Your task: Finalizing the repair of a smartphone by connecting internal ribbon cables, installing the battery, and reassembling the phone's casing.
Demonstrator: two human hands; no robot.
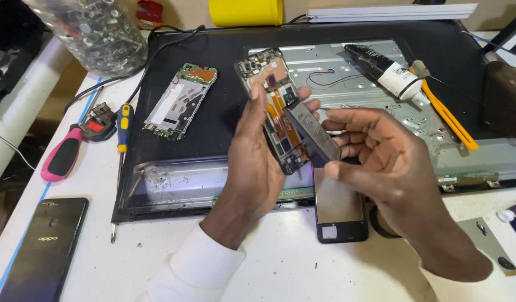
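My left hand (257, 162) holds an opened phone body (272, 92) upright, its circuit board and orange flex cables facing me. My right hand (381, 162) grips a flat dark battery (314, 131) by its lower end, the upper end resting against the middle of the phone body. Both hands are raised above a dismantled flat screen panel (213, 67) lying on the white table (269, 263).
A second phone frame (181, 99) lies on the panel. A dark back cover (339, 210) lies below my hands. A black phone (42, 246), pink-handled pliers (67, 148) and a yellow-blue screwdriver (122, 131) lie at left. A glue tube (389, 72) and yellow cutter (445, 112) lie at right.
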